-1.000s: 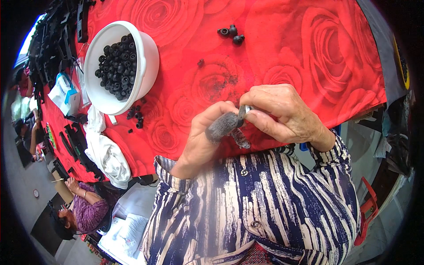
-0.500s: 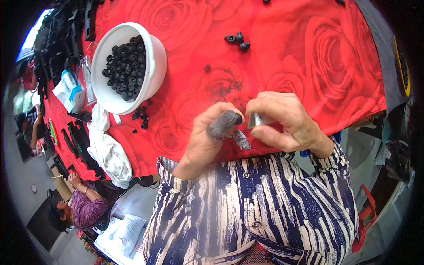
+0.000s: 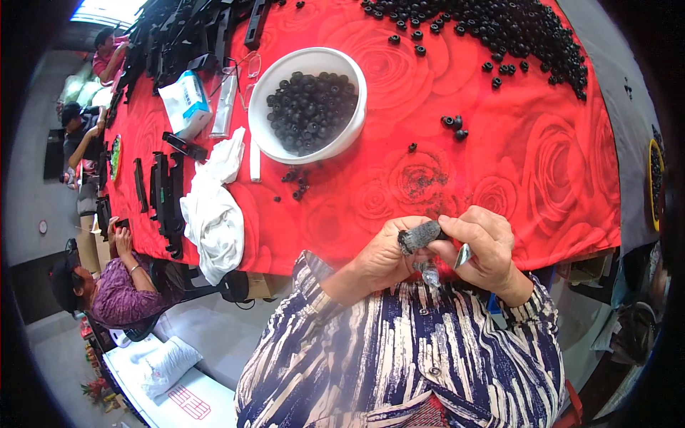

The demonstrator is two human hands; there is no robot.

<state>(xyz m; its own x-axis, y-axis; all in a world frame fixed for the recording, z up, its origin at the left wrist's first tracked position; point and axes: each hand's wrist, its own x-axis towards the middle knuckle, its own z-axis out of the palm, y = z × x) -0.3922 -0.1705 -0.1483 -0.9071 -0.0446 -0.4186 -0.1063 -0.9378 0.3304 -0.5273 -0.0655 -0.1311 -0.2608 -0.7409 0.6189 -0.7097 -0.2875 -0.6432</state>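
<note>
Both our hands meet at the near edge of the red flowered cloth (image 3: 285, 228), and between them lies a fuzzy dark grey cover (image 3: 419, 237). It touches both: its body sits against our curled left hand (image 3: 378, 260), the nearer one, while its right end meets the fingertips of our right hand (image 3: 489, 246). Its long axis runs crosswise, rising slightly to the right. We cannot tell whether a left finger fills it, nor whether the left hand pinches anything. Our right hand is bent nearly closed, with a small silvery piece (image 3: 464, 255) tucked in its fingers; another silvery wrapping (image 3: 429, 274) hangs just below the cover. Beyond, dark crumbs (image 3: 421, 180) dot the cloth, with a small cluster of black parts (image 3: 457, 125) farther off. Left of these stand a white bowl (image 3: 360, 107) of similar parts and a crumpled white cloth (image 3: 214, 228). A broad spread of black parts (image 3: 492, 28) covers the far side, and at far left we see a co-worker in purple (image 3: 128, 285).
</note>
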